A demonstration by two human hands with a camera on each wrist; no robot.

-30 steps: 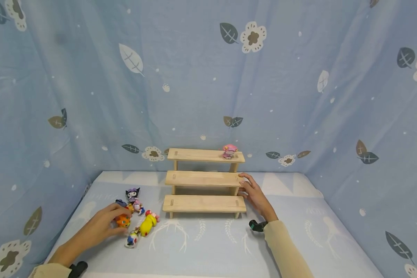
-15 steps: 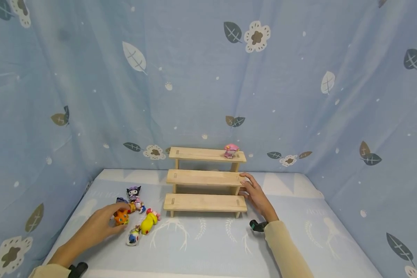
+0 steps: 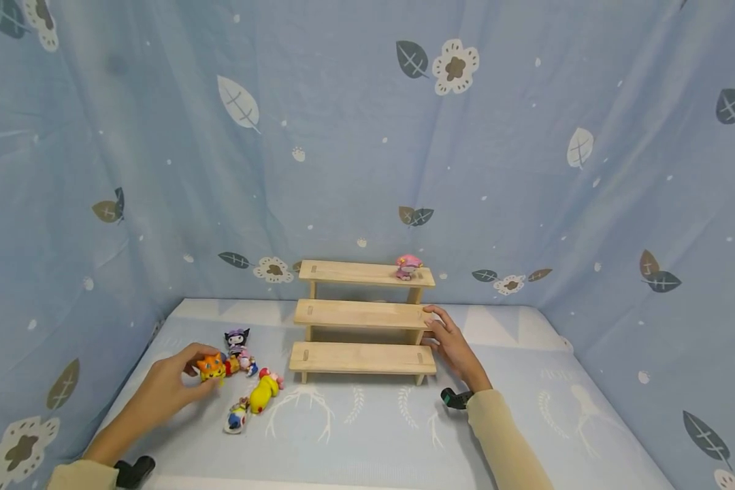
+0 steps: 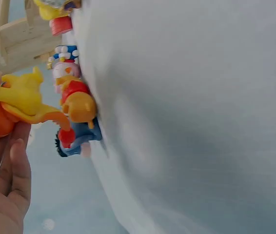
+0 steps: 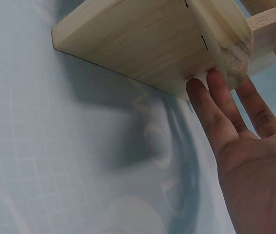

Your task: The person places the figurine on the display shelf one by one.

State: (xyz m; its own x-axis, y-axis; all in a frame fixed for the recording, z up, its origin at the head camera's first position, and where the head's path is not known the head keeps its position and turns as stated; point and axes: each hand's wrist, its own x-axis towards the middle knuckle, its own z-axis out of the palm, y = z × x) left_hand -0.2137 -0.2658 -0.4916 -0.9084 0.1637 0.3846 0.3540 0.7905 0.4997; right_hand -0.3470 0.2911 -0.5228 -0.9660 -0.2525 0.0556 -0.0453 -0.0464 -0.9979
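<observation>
My left hand (image 3: pixel 170 386) holds an orange-and-yellow toy figurine (image 3: pixel 211 367) with pointed ears, pinched between thumb and fingers. In the left wrist view this figurine (image 4: pixel 23 100) hangs above the cloth, its yellow body and orange tail facing the camera. Just beyond it lie an orange bear figurine (image 4: pixel 79 102) in a red shirt and a blue donkey-like figurine (image 4: pixel 79 139). At the right end of a three-step wooden shelf (image 3: pixel 361 314), my right hand (image 3: pixel 452 344) grips the middle board, one finger over its top and others below against the side panel (image 5: pixel 143 48).
A pink figurine (image 3: pixel 407 267) stands on the top step's right side. Left of the shelf lie a yellow figurine (image 3: pixel 262 396), a small blue-and-white one (image 3: pixel 236 416) and a black-eared purple one (image 3: pixel 237 340). Patterned blue curtains (image 3: pixel 343 136) enclose the table on three sides.
My left hand has taken the orange-and-yellow figurine from among the others and raised it slightly, turning its face toward the head camera. The right hand stays at the shelf.
</observation>
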